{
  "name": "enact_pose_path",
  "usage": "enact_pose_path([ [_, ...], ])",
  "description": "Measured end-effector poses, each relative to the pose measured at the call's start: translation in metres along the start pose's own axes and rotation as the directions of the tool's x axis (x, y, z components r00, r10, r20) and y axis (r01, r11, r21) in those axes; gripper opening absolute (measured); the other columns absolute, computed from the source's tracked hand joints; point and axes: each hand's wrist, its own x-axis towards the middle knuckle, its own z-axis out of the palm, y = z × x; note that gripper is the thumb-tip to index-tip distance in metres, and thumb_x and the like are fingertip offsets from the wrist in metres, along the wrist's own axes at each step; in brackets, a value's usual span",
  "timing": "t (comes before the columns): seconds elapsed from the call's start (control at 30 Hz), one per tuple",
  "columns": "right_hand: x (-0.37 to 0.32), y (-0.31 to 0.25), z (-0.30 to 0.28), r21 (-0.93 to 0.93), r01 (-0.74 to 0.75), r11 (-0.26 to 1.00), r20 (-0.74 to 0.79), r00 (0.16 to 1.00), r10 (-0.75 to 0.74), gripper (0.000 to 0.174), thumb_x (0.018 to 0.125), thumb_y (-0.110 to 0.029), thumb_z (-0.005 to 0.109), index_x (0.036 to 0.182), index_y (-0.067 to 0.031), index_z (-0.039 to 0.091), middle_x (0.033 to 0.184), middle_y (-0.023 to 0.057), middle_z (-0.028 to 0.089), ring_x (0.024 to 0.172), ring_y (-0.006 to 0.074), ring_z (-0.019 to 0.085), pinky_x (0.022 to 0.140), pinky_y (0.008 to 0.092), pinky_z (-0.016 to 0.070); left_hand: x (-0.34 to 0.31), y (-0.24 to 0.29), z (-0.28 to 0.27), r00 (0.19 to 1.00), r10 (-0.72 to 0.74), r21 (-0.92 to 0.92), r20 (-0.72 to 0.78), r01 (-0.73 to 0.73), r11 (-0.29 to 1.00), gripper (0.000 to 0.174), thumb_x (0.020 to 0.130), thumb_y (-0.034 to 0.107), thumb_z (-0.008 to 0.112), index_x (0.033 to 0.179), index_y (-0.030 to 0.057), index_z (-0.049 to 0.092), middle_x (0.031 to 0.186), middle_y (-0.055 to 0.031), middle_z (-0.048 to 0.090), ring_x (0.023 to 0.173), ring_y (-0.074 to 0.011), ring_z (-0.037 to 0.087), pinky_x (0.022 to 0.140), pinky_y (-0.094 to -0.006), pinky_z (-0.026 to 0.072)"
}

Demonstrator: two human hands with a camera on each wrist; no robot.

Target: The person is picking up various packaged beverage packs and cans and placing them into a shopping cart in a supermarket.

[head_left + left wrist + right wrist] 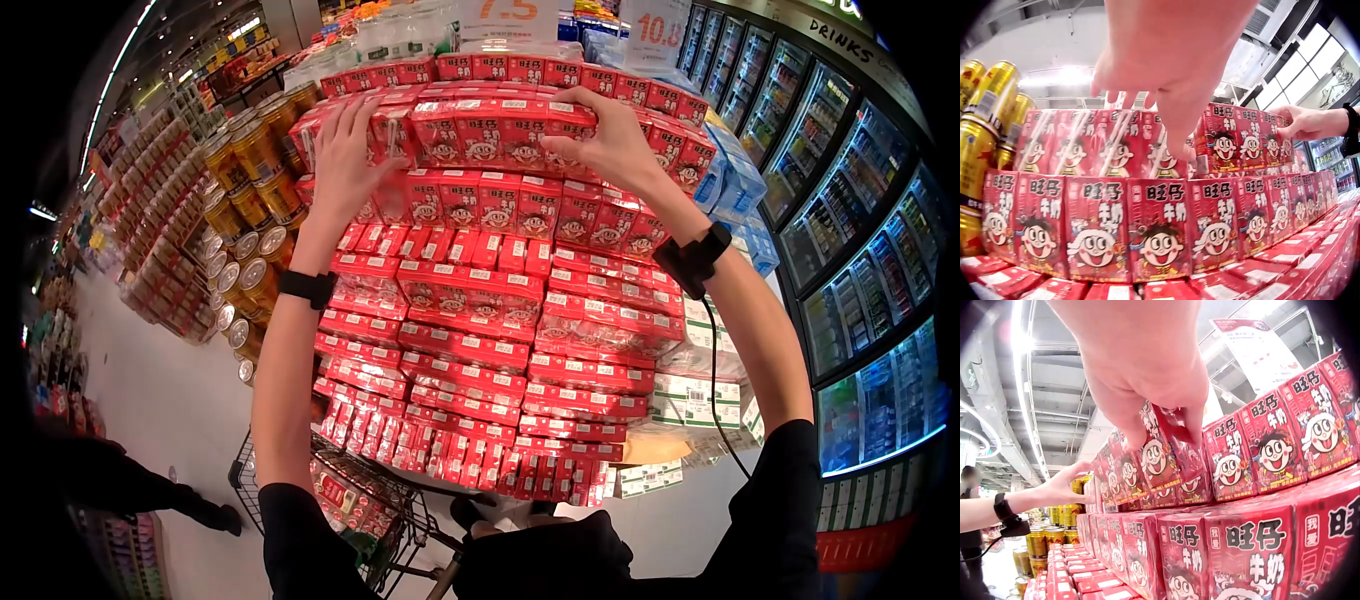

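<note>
A tall display of red milk-carton packs fills the head view. At its top lies one shrink-wrapped red pack held at both ends. My left hand has its fingers spread over the pack's left end and its thumb on the front. My right hand grips the right end, fingers curled over the top. In the left wrist view my left hand reaches down onto the cartons, with my right hand beyond it. The right wrist view shows my right hand pinching the pack's end.
Gold cans are stacked left of the display. Blue packs and lit drinks fridges stand on the right. A wire shopping cart holding red packs sits below me. A person in black crouches at the lower left.
</note>
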Motion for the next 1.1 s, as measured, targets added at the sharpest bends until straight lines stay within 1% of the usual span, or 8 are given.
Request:
enact_pose_path([
  [0.13, 0.002, 0.009, 0.02, -0.003, -0.083, 0.997, -0.002, 0.997, 0.083, 0.059, 0.077, -0.035, 0.08, 0.123, -0.0016, 0.062, 0.113, 0.0196, 0.068, 0.108, 0.0325, 0.065, 0.094, 0.039, 0.0496, -0.007, -0.022, 0.017, 1.0, 0.024, 0.006, -0.013, -0.023, 1.0, 0.084, 0.075, 0.041, 0.082, 0.144, 0.0096, 0.044, 0.148, -0.0132, 0.043, 0.138, -0.0356, 0.036, 0.112, -0.0485, 0.0346],
  [0.37, 0.006, 0.015, 0.03, -0.352, 0.118, 0.929, -0.064, 0.987, -0.15, 0.054, 0.08, -0.036, 0.077, 0.12, -0.0033, 0.061, 0.114, 0.0168, 0.063, 0.106, 0.0343, 0.061, 0.093, 0.0431, 0.0483, -0.002, -0.021, 0.023, 1.0, 0.004, 0.019, -0.029, -0.003, 1.0, 0.079, 0.076, 0.038, 0.082, 0.138, 0.0054, 0.048, 0.139, -0.0166, 0.05, 0.132, -0.0369, 0.042, 0.11, -0.0474, 0.0374],
  [0.5, 0.012, 0.022, 0.028, -0.278, 0.119, 0.953, -0.007, 0.992, -0.126, 0.051, 0.081, -0.038, 0.077, 0.117, -0.0053, 0.061, 0.112, 0.0151, 0.059, 0.109, 0.0336, 0.057, 0.091, 0.0436, 0.048, 0.0, -0.028, 0.019, 0.992, 0.123, 0.059, -0.038, -0.121, 0.991, 0.082, 0.07, 0.033, 0.086, 0.138, 0.0101, 0.047, 0.129, -0.0137, 0.054, 0.128, -0.0353, 0.044, 0.108, -0.0483, 0.0376],
  [0.6, 0.008, 0.015, 0.031, -0.392, 0.152, 0.907, -0.054, 0.981, -0.188, 0.049, 0.08, -0.034, 0.078, 0.116, -0.0057, 0.061, 0.113, 0.0139, 0.056, 0.111, 0.0332, 0.054, 0.091, 0.0435, 0.0478, 0.01, -0.042, 0.009, 0.986, 0.164, 0.046, 0.041, -0.166, 0.985, 0.089, 0.062, 0.025, 0.089, 0.139, 0.0123, 0.046, 0.125, -0.0123, 0.055, 0.127, -0.0353, 0.043, 0.108, -0.0486, 0.0369],
  [0.7, 0.007, 0.001, 0.027, -0.531, 0.145, 0.835, -0.047, 0.979, -0.199, 0.05, 0.077, -0.031, 0.08, 0.116, -0.0049, 0.06, 0.112, 0.0135, 0.054, 0.112, 0.033, 0.052, 0.091, 0.0438, 0.0478, 0.025, -0.048, -0.005, 0.958, 0.223, 0.033, 0.182, -0.232, 0.972, 0.088, 0.056, 0.02, 0.09, 0.133, 0.0087, 0.049, 0.119, -0.0116, 0.058, 0.123, -0.0339, 0.047, 0.103, -0.0501, 0.0395],
  [0.87, 0.007, 0.003, 0.033, -0.544, 0.218, 0.81, -0.067, 0.951, -0.301, 0.055, 0.075, -0.028, 0.081, 0.118, -0.0034, 0.057, 0.11, 0.0142, 0.054, 0.109, 0.033, 0.052, 0.09, 0.0434, 0.0476, 0.019, -0.041, -0.012, 0.944, 0.311, -0.13, 0.113, -0.297, 0.946, 0.054, 0.066, 0.007, 0.081, 0.114, 0.0039, 0.057, 0.106, -0.0138, 0.063, 0.107, -0.0376, 0.056, 0.09, -0.0451, 0.0482],
  [1.0, 0.005, 0.003, 0.035, -0.558, 0.197, 0.806, -0.062, 0.959, -0.277, 0.056, 0.075, -0.028, 0.08, 0.12, -0.0034, 0.056, 0.11, 0.0145, 0.054, 0.11, 0.0324, 0.052, 0.091, 0.0434, 0.0472, -0.001, -0.037, -0.031, 0.969, 0.231, -0.064, 0.083, -0.226, 0.972, 0.047, 0.067, -0.001, 0.077, 0.11, 0.0066, 0.058, 0.108, -0.0116, 0.065, 0.103, -0.0351, 0.059, 0.086, -0.0431, 0.0483],
  [1.1, 0.006, 0.001, 0.035, -0.579, 0.175, 0.796, -0.056, 0.966, -0.253, 0.056, 0.078, -0.035, 0.079, 0.121, -0.0079, 0.057, 0.115, 0.0138, 0.053, 0.113, 0.0328, 0.051, 0.097, 0.0468, 0.0437, -0.017, -0.044, -0.044, 0.946, 0.307, -0.039, -0.099, -0.312, 0.949, 0.045, 0.068, -0.002, 0.075, 0.109, 0.008, 0.059, 0.106, -0.0103, 0.065, 0.104, -0.0329, 0.06, 0.089, -0.0418, 0.0482],
])
